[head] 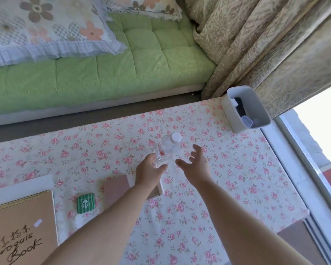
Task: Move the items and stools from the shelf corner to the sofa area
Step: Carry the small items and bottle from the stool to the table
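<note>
A clear plastic water bottle [168, 148] with a white cap stands upright on the table with the floral cloth [227, 178]. My left hand [149, 173] is at the bottle's lower part, fingers and thumb curled round its base. My right hand [196, 163] hovers just right of the bottle with fingers spread, not touching it. A white box [160, 190] lies under my left wrist, mostly hidden. The green sofa [103, 73] runs along the far side of the table.
A brown sketchbook [21, 226], a small green pouch [85, 203] and a pinkish notebook [116, 189] lie at the left. A white bin [237, 111] holding small items stands at the table's far right corner. Curtains [266, 44] hang beside it. Floral pillows [46, 29] rest on the sofa.
</note>
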The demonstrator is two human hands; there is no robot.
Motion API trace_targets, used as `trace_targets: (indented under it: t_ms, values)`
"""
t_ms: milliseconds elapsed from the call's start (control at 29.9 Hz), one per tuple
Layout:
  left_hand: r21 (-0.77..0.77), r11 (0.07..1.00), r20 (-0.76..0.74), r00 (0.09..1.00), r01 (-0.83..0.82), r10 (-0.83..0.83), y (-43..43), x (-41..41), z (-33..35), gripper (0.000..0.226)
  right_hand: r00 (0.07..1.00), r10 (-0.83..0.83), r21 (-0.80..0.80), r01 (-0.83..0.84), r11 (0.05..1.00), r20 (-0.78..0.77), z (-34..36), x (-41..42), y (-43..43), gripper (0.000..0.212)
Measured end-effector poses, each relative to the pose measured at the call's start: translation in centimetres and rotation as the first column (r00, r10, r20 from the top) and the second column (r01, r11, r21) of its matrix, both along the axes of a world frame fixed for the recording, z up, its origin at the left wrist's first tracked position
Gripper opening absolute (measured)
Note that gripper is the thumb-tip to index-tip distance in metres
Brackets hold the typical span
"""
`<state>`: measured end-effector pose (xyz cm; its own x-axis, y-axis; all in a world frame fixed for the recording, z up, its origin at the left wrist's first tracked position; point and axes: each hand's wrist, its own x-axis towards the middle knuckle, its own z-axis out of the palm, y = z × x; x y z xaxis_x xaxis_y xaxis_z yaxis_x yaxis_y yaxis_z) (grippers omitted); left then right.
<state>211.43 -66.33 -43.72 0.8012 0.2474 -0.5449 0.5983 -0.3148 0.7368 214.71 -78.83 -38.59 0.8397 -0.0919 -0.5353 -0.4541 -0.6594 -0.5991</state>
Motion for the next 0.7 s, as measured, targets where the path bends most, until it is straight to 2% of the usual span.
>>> trace_targets:
  t_ms: [201,334,468,702]
  values:
    - [-0.032,0.998,0.025,0.999,-0.045,0.046,-1.4,-2.3,4.9,0.05,0.998,-0.045,-0.013,0.045,0.999,-0.035,4.7,-3.7,-1.3,0.059]
    - [-0.03,0.999,0.076,0.997,-0.032,0.034,-2.2,-4.1,8.4,0.044,0.993,-0.116,0.007,0.115,0.993,0.02,8.0,-6.4,-2.6,0.048]
    - [-0.047,0.998,0.138,0.99,-0.028,0.035,-2.2,-5.9,11.2,0.043,0.987,-0.148,0.053,0.145,0.988,0.067,10.1,-8.9,-3.5,0.045]
    - [-0.017,0.999,0.285,0.958,0.027,-0.021,-4.1,-14.0,16.1,0.045,0.961,-0.23,0.205,0.197,0.959,0.151,13.8,-17.5,-5.5,0.044]
